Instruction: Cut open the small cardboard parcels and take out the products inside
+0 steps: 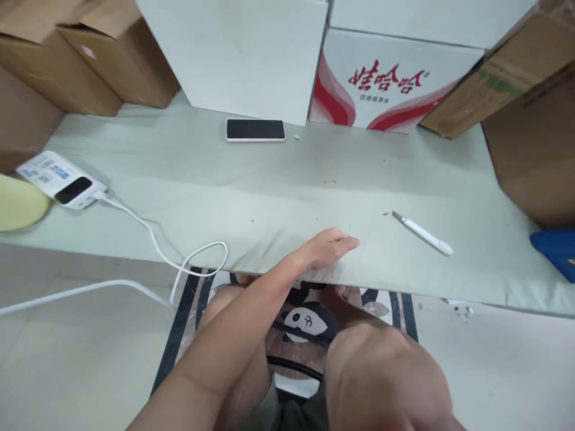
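Observation:
My left hand [330,247] rests at the front edge of the pale cloth-covered table [287,197], seen nearly edge-on. Its visible fingers stretch to the right, and nothing shows in them. To the right of it lies a slim white-handled craft knife [424,234] with a short grey metal tip, apart from the hand. Small dark crumbs are scattered on the cloth around the two. My right hand is out of sight.
A phone [256,130] lies before white cartons [381,78]. Brown boxes [121,60] stand at both sides. At left, a white device with a dark display [67,182] has a white cable [153,233] hanging over the edge. A blue object [557,248] sits far right; a panda mat [305,320] lies below.

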Demonstrator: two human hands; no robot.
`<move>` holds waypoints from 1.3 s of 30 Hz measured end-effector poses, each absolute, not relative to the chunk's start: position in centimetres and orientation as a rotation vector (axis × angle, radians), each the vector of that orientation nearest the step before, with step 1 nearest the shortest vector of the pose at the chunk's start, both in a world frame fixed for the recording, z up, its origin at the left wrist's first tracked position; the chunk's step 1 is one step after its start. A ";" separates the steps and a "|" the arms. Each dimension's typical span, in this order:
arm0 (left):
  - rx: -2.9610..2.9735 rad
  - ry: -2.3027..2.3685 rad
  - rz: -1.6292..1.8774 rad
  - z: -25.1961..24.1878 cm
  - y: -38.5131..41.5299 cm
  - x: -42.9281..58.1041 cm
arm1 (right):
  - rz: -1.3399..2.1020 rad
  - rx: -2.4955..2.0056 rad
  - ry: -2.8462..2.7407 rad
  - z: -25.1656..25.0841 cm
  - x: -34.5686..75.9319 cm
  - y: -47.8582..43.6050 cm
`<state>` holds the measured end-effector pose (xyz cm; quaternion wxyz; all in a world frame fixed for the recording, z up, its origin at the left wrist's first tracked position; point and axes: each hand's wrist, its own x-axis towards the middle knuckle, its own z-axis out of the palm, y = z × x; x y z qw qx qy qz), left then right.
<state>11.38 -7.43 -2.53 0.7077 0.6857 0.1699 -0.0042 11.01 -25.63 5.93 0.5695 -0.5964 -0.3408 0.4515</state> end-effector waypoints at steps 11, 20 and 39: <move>1.318 0.445 0.288 -1.1 -4.6 7.4 | 0.936 -1.304 -0.756 1.9 8.6 -17.5; 0.720 0.697 0.619 0.1 -0.2 1.1 | 0.540 -1.277 -0.780 2.1 4.2 -8.9; 0.184 0.766 0.674 1.4 4.9 -6.3 | -0.193 -2.244 -2.025 7.5 -2.4 30.2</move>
